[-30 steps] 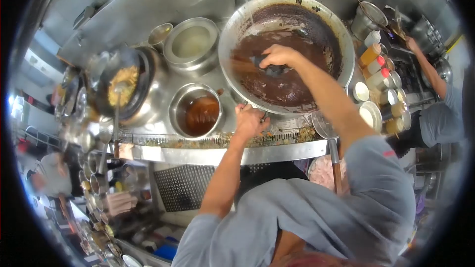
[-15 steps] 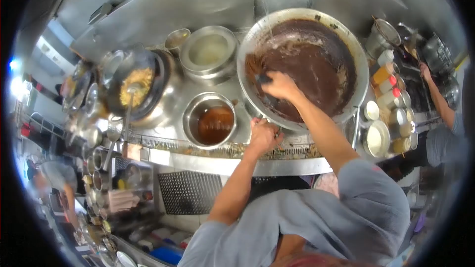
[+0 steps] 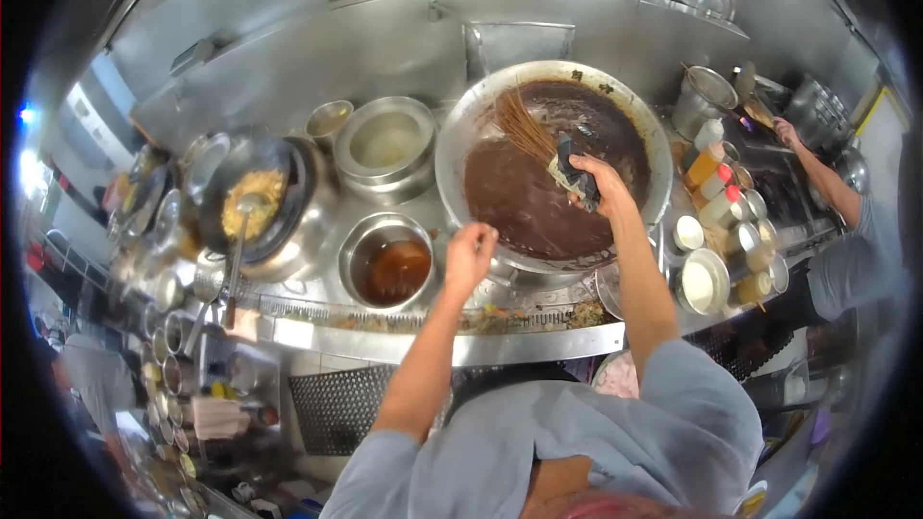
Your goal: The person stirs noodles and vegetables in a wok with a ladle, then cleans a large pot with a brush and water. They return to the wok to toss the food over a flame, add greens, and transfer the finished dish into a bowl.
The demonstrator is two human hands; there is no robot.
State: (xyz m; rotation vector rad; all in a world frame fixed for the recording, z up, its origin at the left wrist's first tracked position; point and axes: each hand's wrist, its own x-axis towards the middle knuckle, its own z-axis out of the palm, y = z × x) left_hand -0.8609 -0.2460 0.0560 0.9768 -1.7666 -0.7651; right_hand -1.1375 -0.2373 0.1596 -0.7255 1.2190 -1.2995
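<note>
Round big pan (image 3: 452,165), 8 o'clock: L hand (image 3: 467,258) half shut, can't see hold; R hand (image 3: 606,183) grips brush (image 3: 525,127), quick flick could splash goo (image 3: 510,207).

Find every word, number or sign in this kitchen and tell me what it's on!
There are none I can read.
Dark marks on the rim of the big pan: too small to tell if they are writing.
Squeeze bottles: too small to make out any words.
</note>
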